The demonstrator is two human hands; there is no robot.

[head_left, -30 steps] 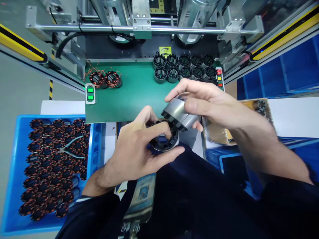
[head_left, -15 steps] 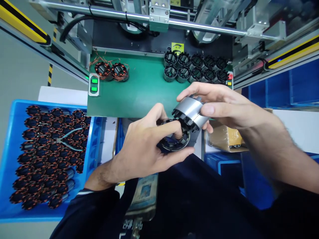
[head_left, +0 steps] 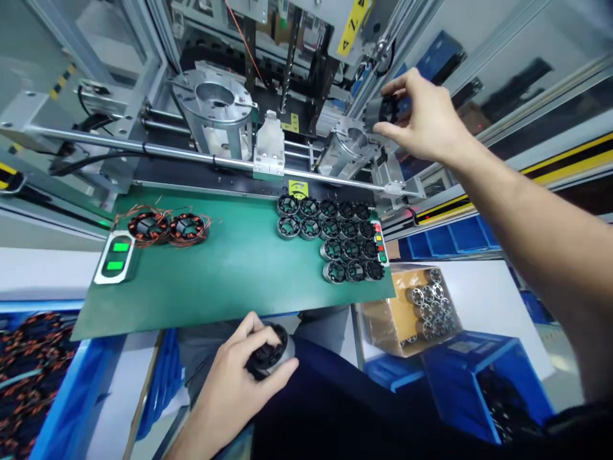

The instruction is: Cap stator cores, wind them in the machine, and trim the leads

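Low in front of my body, my left hand (head_left: 249,364) grips a bare motor stator (head_left: 282,358), a silver ring with black plastic insulation, fingers partly inside its bore. My right hand (head_left: 421,118) is raised at the upper right, thumb and fingers closed around a second stator (head_left: 378,114). That stator is above the right-hand round metal fixture (head_left: 357,140) of the machine; whether they touch I cannot tell. Several unwound stators (head_left: 330,228) stand in rows on the green work surface (head_left: 230,281). Two copper-wound stators (head_left: 186,228) with loose wire ends sit at the left.
Another round fixture (head_left: 215,96) stands behind a horizontal metal rod (head_left: 191,156). A green-button switch box (head_left: 115,257) lies at left. Wound stators fill a blue bin (head_left: 71,383). At right are a cardboard box (head_left: 378,319) of metal cores and a blue bin (head_left: 512,358) holding black parts.
The two stators, held together before, are now apart. My right hand has carried one up and away into the machine; my left hand keeps the other low. The view has tilted up toward the machine.
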